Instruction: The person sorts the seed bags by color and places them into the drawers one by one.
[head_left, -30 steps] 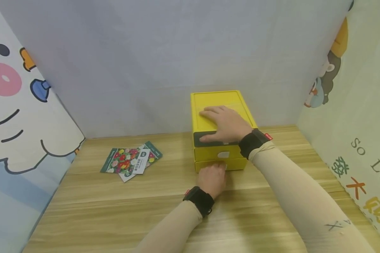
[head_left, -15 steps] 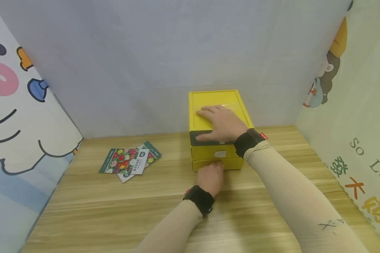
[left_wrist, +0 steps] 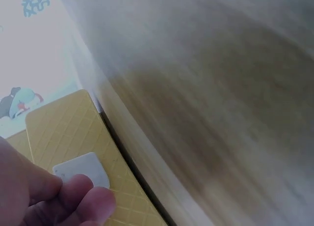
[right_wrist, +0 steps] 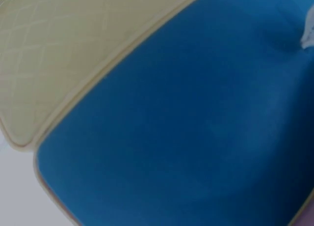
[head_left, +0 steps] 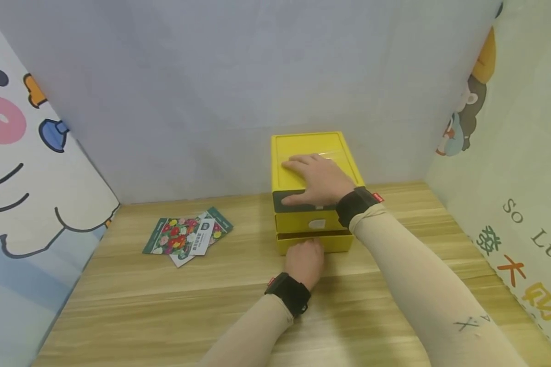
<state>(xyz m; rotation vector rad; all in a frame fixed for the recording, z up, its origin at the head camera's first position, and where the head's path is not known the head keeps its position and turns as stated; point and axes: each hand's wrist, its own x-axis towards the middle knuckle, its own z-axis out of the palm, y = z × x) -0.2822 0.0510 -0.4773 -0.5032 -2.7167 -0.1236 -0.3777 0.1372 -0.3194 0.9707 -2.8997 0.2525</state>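
Observation:
A small yellow drawer cabinet [head_left: 309, 142] stands against the back wall, its top drawer faced with a dark panel [head_left: 284, 208] that looks blue in the right wrist view. My right hand [head_left: 322, 179] lies spread on the cabinet's top, thumb down over the dark front. Low at the front, my left hand [head_left: 305, 264] holds the bottom drawer [head_left: 341, 245], which sticks out a little with a dark gap above its front. In the left wrist view, curled fingers [left_wrist: 97, 204] are at the drawer's white pull tab [left_wrist: 89, 166]. The middle drawer [head_left: 290, 222] is closed.
Left of the cabinet, flower-picture packets [head_left: 179, 237] lie overlapping on the wood-grain table [head_left: 165, 316]. A grey cloth wall [head_left: 188, 102] rises behind. Printed cartoon panels stand at the left [head_left: 36, 168] and right [head_left: 509, 168].
The bottom drawer has come forward slightly, opening a dark gap above it, with my left hand moving along. My right hand stays on the top. The head view has shifted a little.

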